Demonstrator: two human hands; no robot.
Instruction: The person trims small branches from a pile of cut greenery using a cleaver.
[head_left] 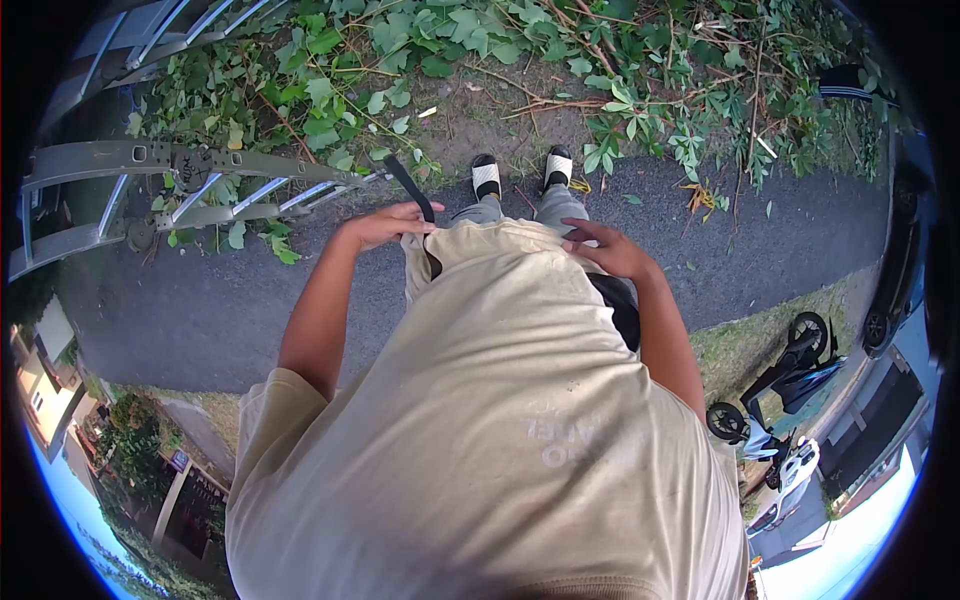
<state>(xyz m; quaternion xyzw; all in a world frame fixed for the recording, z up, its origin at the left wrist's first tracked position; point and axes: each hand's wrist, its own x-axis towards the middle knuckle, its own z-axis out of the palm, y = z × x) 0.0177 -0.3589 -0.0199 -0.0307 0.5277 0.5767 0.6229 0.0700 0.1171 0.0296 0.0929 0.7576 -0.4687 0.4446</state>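
My left hand (392, 226) is at the left edge of my beige T-shirt (500, 400), at waist height. Its fingers and thumb close around a black strap (408, 188), whose free end sticks up past the hand. More of the strap shows below, beside the shirt hem. On the other side, my right hand (612, 250) lies against the hem with its fingers stretched out and slightly apart; I see nothing held in it. A black pouch or bag (618, 310) hangs at my right hip, partly covered by the shirt and forearm.
A metal ladder (100, 165) stands close on the left. Cut leafy branches (640, 80) lie in front of my feet in white-topped slippers (486, 170). I stand on asphalt (200, 320). A motorcycle (775, 390) and a dark car (895, 270) are at the right.
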